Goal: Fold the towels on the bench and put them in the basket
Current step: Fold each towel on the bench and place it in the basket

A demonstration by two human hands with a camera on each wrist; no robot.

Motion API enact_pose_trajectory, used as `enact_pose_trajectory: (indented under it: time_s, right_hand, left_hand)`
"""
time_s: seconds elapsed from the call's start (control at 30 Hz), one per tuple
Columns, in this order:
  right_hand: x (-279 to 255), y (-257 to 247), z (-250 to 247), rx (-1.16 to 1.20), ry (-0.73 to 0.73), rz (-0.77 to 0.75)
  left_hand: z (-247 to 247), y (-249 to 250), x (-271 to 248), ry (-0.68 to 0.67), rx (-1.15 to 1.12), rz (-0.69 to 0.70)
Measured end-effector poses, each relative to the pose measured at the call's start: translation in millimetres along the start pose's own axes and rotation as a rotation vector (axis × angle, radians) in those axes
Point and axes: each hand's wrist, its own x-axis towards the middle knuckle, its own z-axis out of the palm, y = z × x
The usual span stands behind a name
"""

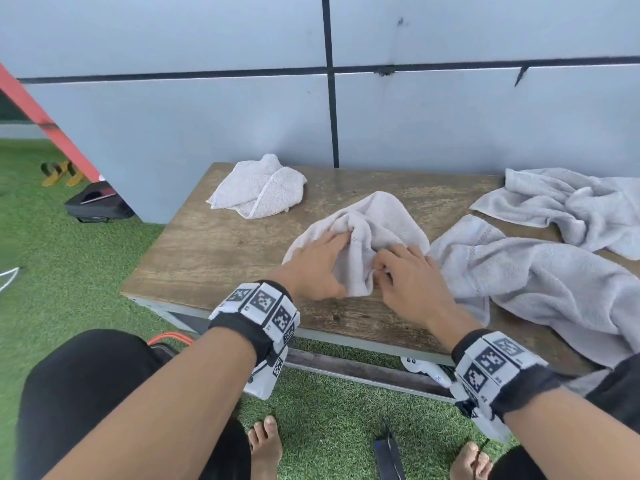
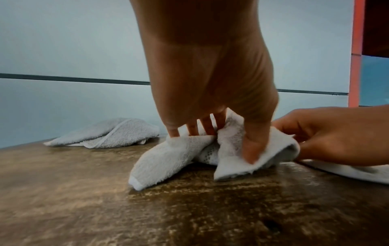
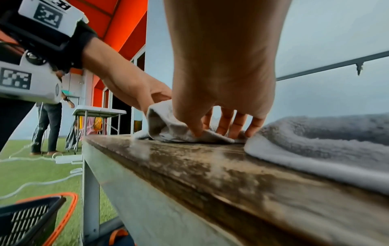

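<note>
A small crumpled pale towel lies in the middle of the wooden bench. My left hand pinches a fold of it between thumb and fingers. My right hand pinches its near edge just beside the left. A loosely folded small towel sits at the bench's back left. Two larger towels lie crumpled to the right. The dark basket with an orange rim stands on the grass below the bench's left end.
The bench backs onto a grey panelled wall. Green turf surrounds it, with a black bag, sandals and cables on it. My bare feet stand in front of the bench. A person stands by a far folding table.
</note>
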Motion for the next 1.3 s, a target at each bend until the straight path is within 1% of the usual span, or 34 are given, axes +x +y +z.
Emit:
enact_pose_trajectory:
  time_s: [0.03, 0.07, 0.1, 0.13, 0.2, 0.27, 0.3, 0.37, 0.5, 0.67, 0.73, 0.83, 0.9, 0.97, 1.03, 1.07, 1.13, 1.17, 1.23, 1.3]
  right_hand:
    - [1, -5, -3, 0.069, 0.029, -0.019]
    - [3, -10, -7, 0.150, 0.064, -0.035]
    - [6, -15, -11, 0.230, 0.095, -0.043]
    - [8, -19, -15, 0.295, 0.120, -0.048]
    - [11, -26, -25, 0.360, 0.152, -0.050]
    - [14, -27, -32, 0.394, 0.191, -0.038]
    - [16, -24, -36, 0.422, 0.219, -0.031]
    - [20, -17, -42, 0.469, 0.281, -0.017]
    - [25, -5, -53, 0.468, 0.391, 0.017]
    - [22, 5, -63, 0.548, 0.507, 0.053]
    - [20, 10, -66, 0.609, 0.531, 0.082]
    - [15, 16, -67, 0.662, 0.511, 0.148]
    - [11, 21, -68, 0.693, 0.520, 0.190]
    - [7, 25, -69, 0.682, 0.493, 0.219]
    - [5, 28, -67, 0.581, 0.409, 0.231]
    - [3, 28, -66, 0.534, 0.354, 0.235]
    - [-1, 23, -62, 0.515, 0.223, 0.238]
    - [-2, 21, -57, 0.516, 0.154, 0.235]
    - [-3, 16, -45, 0.484, 0.052, 0.214]
    - [-2, 13, -30, 0.441, 0.018, 0.173]
  left_hand:
    - [-1, 2, -2, -0.027, 0.008, -0.011]
    - [-2, 7, -6, -0.021, -0.028, -0.014]
    - [-1, 8, -7, 0.024, -0.115, -0.013]
    - [0, 8, -8, 0.102, -0.219, -0.003]
    - [-2, 7, -10, 0.308, -0.368, 0.009]
    - [-6, 4, -10, 0.477, -0.435, 0.022]
    - [-10, 2, -11, 0.529, -0.457, 0.017]
    - [-18, 1, -14, 0.574, -0.474, -0.005]
    - [-33, -3, -20, 0.595, -0.541, -0.039]
    - [-40, -15, -24, 0.676, -0.367, -0.125]
    - [-39, -20, -25, 0.678, -0.379, -0.162]
    - [-36, -25, -30, 0.671, -0.394, -0.204]
    - [-34, -24, -33, 0.671, -0.434, -0.225]
    - [-31, -22, -34, 0.657, -0.496, -0.253]
    - [-28, -20, -35, 0.614, -0.542, -0.242]
    - [-26, -19, -36, 0.584, -0.533, -0.218]
    - [-23, -16, -37, 0.504, -0.473, -0.155]
    - [-21, -16, -36, 0.462, -0.421, -0.137]
    - [-16, -17, -32, 0.398, -0.254, -0.168]
    - [-9, -17, -29, 0.276, -0.146, -0.204]
